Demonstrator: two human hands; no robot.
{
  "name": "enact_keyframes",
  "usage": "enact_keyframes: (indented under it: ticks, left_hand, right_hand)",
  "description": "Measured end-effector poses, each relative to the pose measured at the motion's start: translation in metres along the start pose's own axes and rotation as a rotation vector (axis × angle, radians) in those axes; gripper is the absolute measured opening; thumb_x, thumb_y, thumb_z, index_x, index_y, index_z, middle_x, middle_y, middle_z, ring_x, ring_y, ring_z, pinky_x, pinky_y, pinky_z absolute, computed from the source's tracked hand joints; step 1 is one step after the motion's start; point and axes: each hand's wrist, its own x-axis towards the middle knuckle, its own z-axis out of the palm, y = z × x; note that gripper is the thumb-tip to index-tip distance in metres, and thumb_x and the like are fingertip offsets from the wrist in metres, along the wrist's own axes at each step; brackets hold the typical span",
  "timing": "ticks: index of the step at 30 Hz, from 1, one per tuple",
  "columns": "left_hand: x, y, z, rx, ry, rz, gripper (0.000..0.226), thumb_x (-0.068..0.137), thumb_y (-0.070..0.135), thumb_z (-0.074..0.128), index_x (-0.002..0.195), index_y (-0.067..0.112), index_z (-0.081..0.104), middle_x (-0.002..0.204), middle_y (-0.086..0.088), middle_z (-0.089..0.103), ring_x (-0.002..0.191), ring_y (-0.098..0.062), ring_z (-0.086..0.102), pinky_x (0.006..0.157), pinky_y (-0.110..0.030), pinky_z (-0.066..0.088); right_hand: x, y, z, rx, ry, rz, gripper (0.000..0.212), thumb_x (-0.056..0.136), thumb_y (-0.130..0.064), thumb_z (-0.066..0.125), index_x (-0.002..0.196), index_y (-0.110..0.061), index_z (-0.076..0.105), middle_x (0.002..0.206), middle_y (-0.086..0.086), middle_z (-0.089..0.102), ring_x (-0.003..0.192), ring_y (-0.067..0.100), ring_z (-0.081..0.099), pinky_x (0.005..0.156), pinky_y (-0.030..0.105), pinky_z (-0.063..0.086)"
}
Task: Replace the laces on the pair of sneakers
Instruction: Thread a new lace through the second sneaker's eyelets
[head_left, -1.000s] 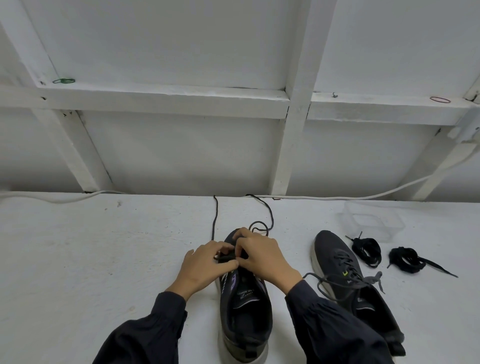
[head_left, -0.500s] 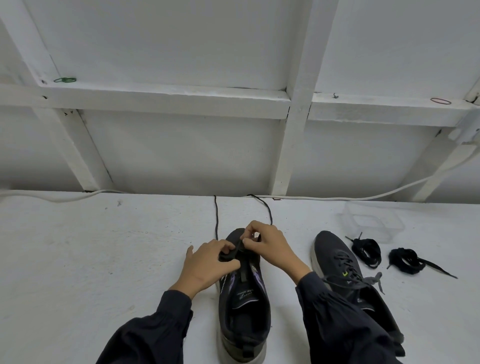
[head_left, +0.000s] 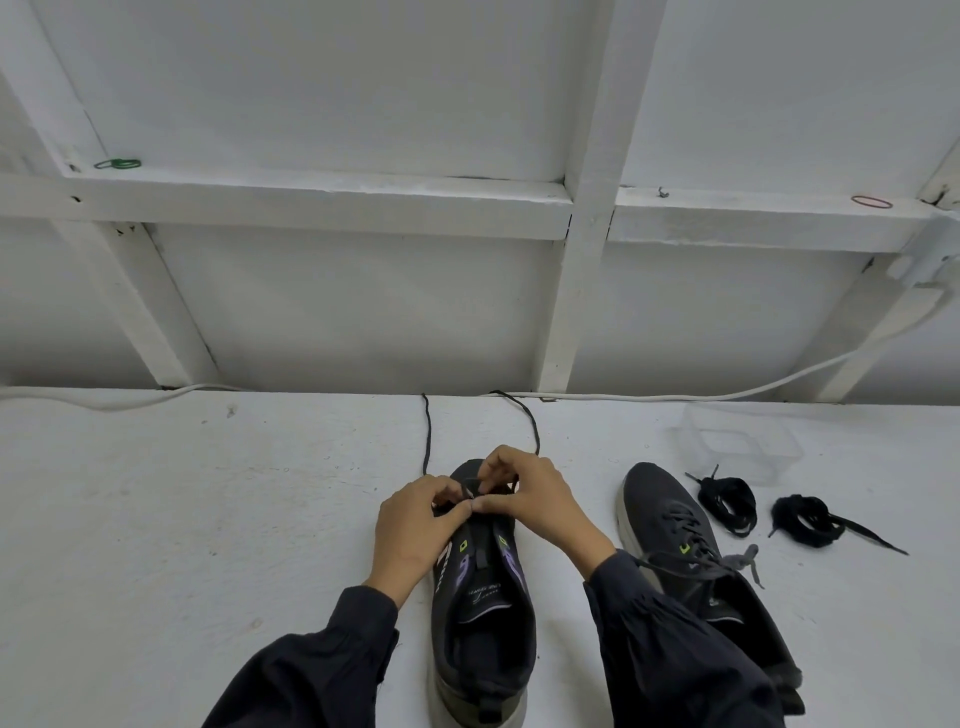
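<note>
At sneaker (head_left: 483, 623) toe end: left hand (head_left: 410, 525) and right hand (head_left: 535, 504), fingers of both clamped on dark lace (head_left: 427, 436); ends trail beyond toe.

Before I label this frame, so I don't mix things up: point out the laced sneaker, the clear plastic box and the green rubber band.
laced sneaker (head_left: 657, 493): head view, on its toe.
clear plastic box (head_left: 779, 465): head view, on its near wall.
green rubber band (head_left: 118, 164): head view, on the band's loop.
</note>
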Motion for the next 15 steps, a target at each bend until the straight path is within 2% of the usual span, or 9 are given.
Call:
enact_keyframes:
  ticks: [3, 7, 11, 15]
  left_hand:
    - [-0.0006, -0.0031, 0.0045, -0.133, 0.02, -0.064, 0.008, 0.083, 0.028, 0.075, 0.081, 0.035, 0.07, 0.084, 0.015, 0.07, 0.083, 0.001, 0.062, 0.075, -0.017, 0.046]
    - [-0.0011, -0.0029, 0.0084, -0.243, 0.041, -0.092, 0.006, 0.084, 0.027, 0.074, 0.09, 0.026, 0.077, 0.086, 0.013, 0.073, 0.087, -0.002, 0.066, 0.081, -0.021, 0.05]
    - [0.0007, -0.0029, 0.0082, -0.292, 0.076, -0.092, 0.009, 0.086, 0.027, 0.073, 0.093, 0.021, 0.076, 0.087, 0.011, 0.073, 0.087, -0.003, 0.066, 0.081, -0.019, 0.05]
    - [-0.0009, -0.001, 0.0085, -0.298, 0.057, -0.056, 0.01, 0.086, 0.025, 0.073, 0.087, 0.034, 0.072, 0.086, 0.018, 0.072, 0.084, 0.006, 0.064, 0.078, -0.013, 0.047]
  right_hand:
    - [0.0009, -0.0019, 0.0, -0.082, -0.017, -0.007, 0.036, 0.068, -0.025, 0.084, 0.096, -0.03, 0.062, 0.085, -0.013, 0.07, 0.089, 0.005, 0.064, 0.079, 0.032, 0.051]
    - [0.0025, -0.0071, 0.0048, -0.121, 0.046, -0.028, 0.028, 0.076, -0.021, 0.073, 0.1, -0.031, 0.064, 0.079, -0.013, 0.068, 0.083, 0.004, 0.063, 0.075, 0.029, 0.051]
    - [0.0002, -0.0033, 0.0021, 0.11, 0.104, 0.048, 0.026, 0.077, -0.013, 0.076, 0.101, -0.022, 0.071, 0.072, -0.009, 0.069, 0.071, 0.003, 0.063, 0.073, 0.026, 0.051]
    - [-0.0044, 0.0, -0.0023, 0.212, 0.126, 0.082, 0.013, 0.076, -0.011, 0.081, 0.086, -0.018, 0.076, 0.073, -0.001, 0.072, 0.073, 0.011, 0.065, 0.078, 0.033, 0.055]
